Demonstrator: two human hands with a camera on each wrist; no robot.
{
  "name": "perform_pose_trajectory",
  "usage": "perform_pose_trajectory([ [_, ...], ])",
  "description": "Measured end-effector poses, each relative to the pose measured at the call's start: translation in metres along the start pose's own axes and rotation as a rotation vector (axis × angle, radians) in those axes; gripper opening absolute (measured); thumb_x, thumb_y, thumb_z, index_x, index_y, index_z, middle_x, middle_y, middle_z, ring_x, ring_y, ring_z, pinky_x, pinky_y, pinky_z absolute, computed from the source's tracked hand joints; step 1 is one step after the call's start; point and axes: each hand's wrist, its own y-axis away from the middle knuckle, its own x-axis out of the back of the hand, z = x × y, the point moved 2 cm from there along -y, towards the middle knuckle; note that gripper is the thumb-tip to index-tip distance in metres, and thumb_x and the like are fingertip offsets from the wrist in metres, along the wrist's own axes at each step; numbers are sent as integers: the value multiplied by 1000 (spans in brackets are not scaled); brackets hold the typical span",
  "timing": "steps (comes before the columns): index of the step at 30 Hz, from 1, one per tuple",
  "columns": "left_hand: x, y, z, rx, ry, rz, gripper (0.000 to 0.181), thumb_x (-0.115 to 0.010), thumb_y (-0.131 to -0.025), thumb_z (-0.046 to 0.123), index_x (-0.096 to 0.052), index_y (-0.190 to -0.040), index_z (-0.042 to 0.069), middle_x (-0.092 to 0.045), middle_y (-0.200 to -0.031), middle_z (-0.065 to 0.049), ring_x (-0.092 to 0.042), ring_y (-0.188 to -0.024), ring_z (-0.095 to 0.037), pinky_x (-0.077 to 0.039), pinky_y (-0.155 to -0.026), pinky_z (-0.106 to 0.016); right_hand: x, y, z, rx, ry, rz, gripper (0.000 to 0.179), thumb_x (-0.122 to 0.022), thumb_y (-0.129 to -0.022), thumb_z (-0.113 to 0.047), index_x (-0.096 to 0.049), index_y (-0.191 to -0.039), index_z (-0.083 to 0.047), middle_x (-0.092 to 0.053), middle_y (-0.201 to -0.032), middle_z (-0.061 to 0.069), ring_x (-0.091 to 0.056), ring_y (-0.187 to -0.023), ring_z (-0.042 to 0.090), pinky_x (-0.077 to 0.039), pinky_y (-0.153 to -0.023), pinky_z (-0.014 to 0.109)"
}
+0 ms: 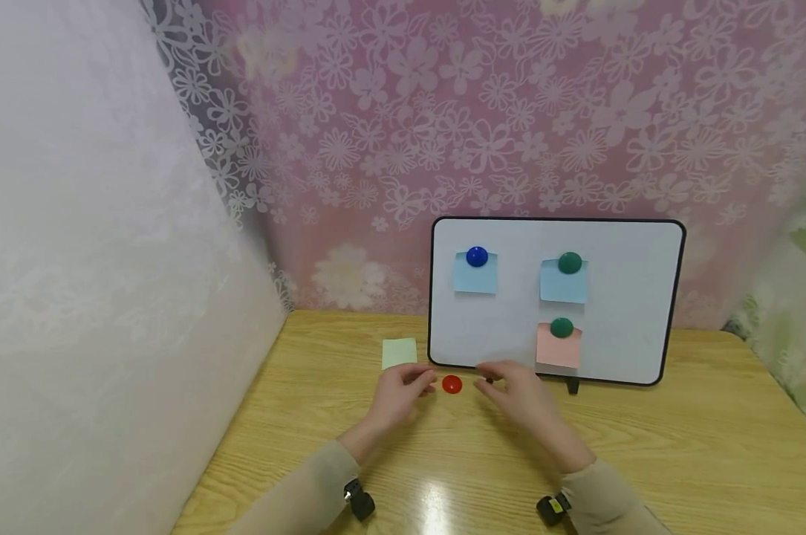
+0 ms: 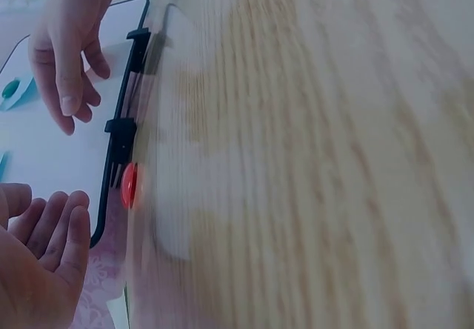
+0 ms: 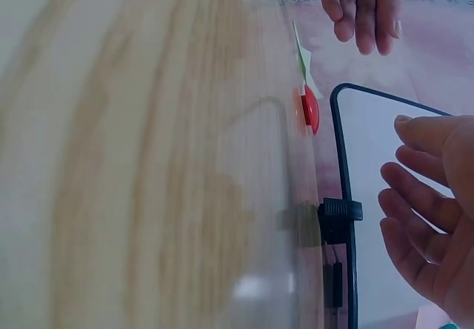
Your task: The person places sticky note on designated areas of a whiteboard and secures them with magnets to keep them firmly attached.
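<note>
A round red magnet (image 1: pixel 452 384) lies on the wooden table just below the whiteboard's lower left corner. My left hand (image 1: pixel 401 390) hovers to the left of it, fingers loosely bent and holding nothing. On the other side, my right hand (image 1: pixel 518 390) is held in front of the board's lower edge, its fingers relaxed and its palm bare in the right wrist view. A pale green sticky note (image 1: pixel 399 353) lies on the table behind my left hand, which overlaps its lower edge in the head view.
The black-framed whiteboard (image 1: pixel 616 297) leans back on black feet (image 1: pixel 573 386). On it, a blue magnet (image 1: pixel 477 256) and green magnets (image 1: pixel 570 262) hold two blue notes (image 1: pixel 475 279) and a pink note (image 1: pixel 559 349). A flowered curtain (image 1: pixel 376 148) hangs behind.
</note>
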Motion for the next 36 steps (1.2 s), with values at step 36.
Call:
perform_pose_trajectory([
  [36,111,-27,-4,54,-387,306,30,-67,-108,18,-75,-128,-4,-77,-114,-17,-73,-105,-33,-60,-90,-47,-43,-12,-34,-15,227,-81,34,-86,-91,-25,-79,-121,-10,-72,-114,7,-70,-100,29,-59,-81,47],
])
